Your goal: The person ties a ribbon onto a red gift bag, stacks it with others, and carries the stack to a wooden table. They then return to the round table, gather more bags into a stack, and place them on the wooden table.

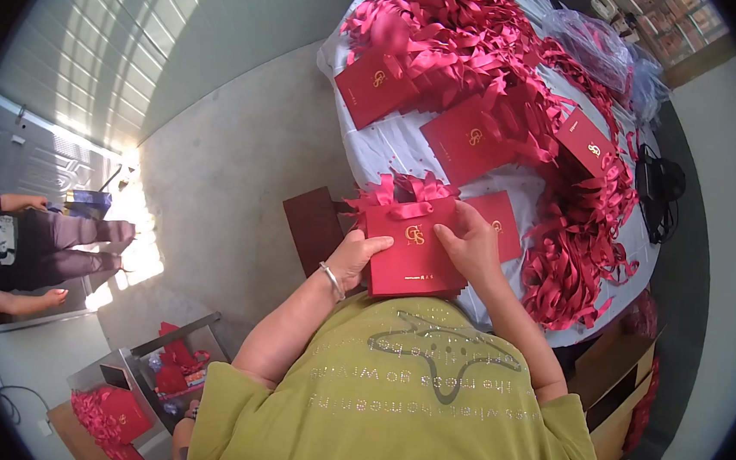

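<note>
A stack of red gift bags with gold lettering and red ribbon handles is held upright against the front of the green shirt. My left hand, with a bracelet at the wrist, grips the stack's left edge, thumb on the front bag. At the upper right edge, my right hand holds the same stack, its thumb on the front and other fingers partly behind. Another red bag lies just beyond my right hand. A dark red flat piece is left of the stack.
The white-covered table bears more red bags and a large heap of red ribbons. Clear plastic and a black device lie at its right. Cardboard box lower right; another person far left.
</note>
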